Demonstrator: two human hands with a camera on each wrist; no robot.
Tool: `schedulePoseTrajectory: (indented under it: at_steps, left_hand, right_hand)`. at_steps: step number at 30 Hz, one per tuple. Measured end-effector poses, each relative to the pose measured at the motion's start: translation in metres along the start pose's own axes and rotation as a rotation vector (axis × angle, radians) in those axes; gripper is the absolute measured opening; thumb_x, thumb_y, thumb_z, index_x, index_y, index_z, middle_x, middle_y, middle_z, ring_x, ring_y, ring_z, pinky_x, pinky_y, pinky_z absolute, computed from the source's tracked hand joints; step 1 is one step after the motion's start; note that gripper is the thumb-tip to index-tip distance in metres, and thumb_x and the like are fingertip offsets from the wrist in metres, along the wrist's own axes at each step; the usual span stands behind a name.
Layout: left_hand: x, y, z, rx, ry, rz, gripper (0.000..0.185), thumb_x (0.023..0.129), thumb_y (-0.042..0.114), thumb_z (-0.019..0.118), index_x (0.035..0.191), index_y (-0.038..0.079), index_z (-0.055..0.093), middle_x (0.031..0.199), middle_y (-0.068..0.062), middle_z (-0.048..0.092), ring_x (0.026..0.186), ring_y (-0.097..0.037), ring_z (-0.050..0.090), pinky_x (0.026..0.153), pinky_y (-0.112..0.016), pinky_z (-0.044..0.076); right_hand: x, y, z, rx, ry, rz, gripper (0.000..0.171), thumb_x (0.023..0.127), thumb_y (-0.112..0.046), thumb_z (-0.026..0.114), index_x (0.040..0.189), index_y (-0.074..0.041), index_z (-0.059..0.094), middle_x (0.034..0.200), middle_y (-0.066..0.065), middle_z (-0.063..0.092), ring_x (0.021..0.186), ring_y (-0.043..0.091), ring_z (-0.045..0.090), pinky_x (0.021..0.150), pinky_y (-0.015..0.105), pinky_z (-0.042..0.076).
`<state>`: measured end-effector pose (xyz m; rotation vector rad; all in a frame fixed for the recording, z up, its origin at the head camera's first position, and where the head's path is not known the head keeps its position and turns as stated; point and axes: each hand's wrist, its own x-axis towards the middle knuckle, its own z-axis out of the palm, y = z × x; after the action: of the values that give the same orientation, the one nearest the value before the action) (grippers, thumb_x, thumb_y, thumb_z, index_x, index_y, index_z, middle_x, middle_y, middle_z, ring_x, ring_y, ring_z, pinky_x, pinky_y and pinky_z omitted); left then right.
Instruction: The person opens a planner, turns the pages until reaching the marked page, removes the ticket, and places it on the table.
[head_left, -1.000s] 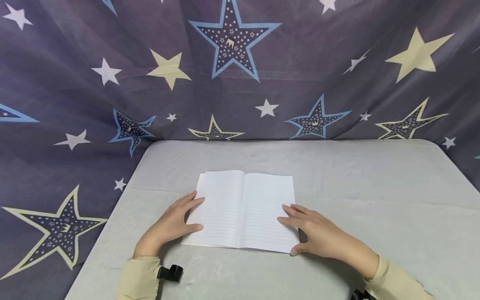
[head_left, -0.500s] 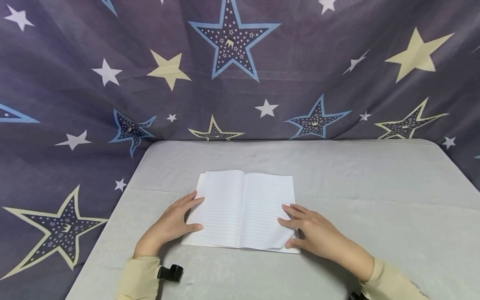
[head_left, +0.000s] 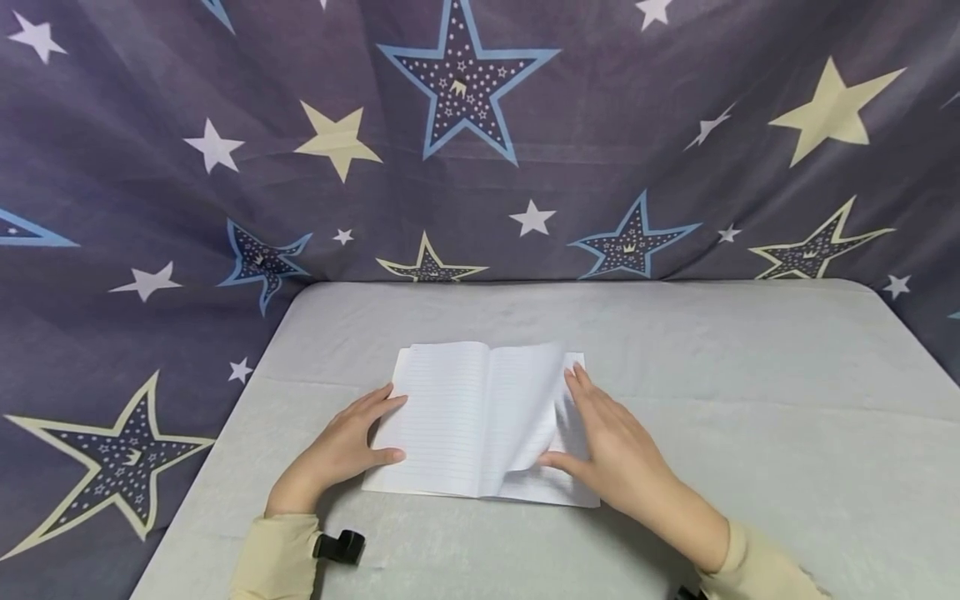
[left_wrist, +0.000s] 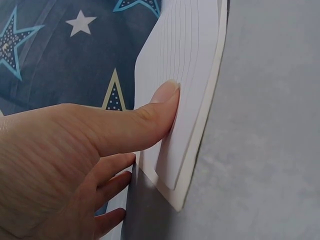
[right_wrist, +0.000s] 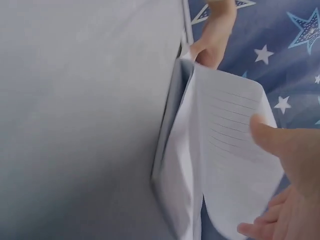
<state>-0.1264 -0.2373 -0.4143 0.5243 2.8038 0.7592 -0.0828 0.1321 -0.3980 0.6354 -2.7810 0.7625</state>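
Open lined notebook (head_left: 472, 417) lies flat near the middle of the grey table (head_left: 750, 375), spine running away from the person. Its top right-hand page (head_left: 528, 408) is lifted and curled toward the spine, lower edge off the sheet beneath. Right hand (head_left: 611, 450) is at that page: thumb under or against the raised lower corner, fingers straight and extended along the page's outer edge; the right wrist view shows the thumb (right_wrist: 272, 137) against the bowed sheet, but whether the page is actually pinched between thumb and fingers cannot be told from these angles. Left hand (head_left: 341, 450) rests on the left side of the notebook, thumb (left_wrist: 150, 122) pressed flat on the lower left page, remaining fingers straight along the outer edge, nothing gripped. Both forearms wear cream sleeves (head_left: 273, 558); a small black clip-like device (head_left: 339, 546) sits at the left wrist. Behind and to the left of the table hangs a dark blue-grey star-print cloth (head_left: 465, 125).
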Motion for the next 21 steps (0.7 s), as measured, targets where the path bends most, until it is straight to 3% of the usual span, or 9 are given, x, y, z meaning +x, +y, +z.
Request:
schedulePoseTrajectory:
  at_steps: [8,13,21]
  left_hand:
    - [-0.001,-0.001,-0.002,-0.01,0.002,-0.016,0.081,0.08,0.037,0.081,0.146,0.004,0.047,0.155,-0.026,0.03,0.14,-0.051,0.026,0.107,-0.071,0.025]
    - [-0.004,-0.007,-0.005,-0.012,0.011,-0.049,0.08,0.081,0.034,0.082,0.147,0.005,0.047,0.156,-0.026,0.03,0.14,-0.051,0.026,0.107,-0.07,0.027]
    - [-0.008,-0.011,-0.017,-0.068,0.087,-0.06,0.06,0.092,0.022,0.072,0.143,0.001,0.05,0.146,-0.026,0.046,0.135,-0.047,0.039,0.109,-0.061,0.031]
  right_hand:
    - [0.008,-0.033,0.014,0.072,-0.063,-0.081,0.092,0.081,-0.051,0.076,0.151,-0.003,0.039,0.154,0.013,0.041,0.129,0.034,0.051,0.104,0.052,0.043]
    - [0.009,-0.049,0.026,0.075,-0.191,-0.147,0.082,0.087,-0.053,0.069,0.15,-0.008,0.042,0.155,0.011,0.039,0.133,0.03,0.048,0.106,0.049,0.041]
    - [0.009,-0.058,0.036,0.026,-0.41,-0.213,0.07,0.092,-0.049,0.065,0.149,-0.012,0.046,0.157,0.01,0.036,0.141,0.025,0.039,0.112,0.046,0.036]
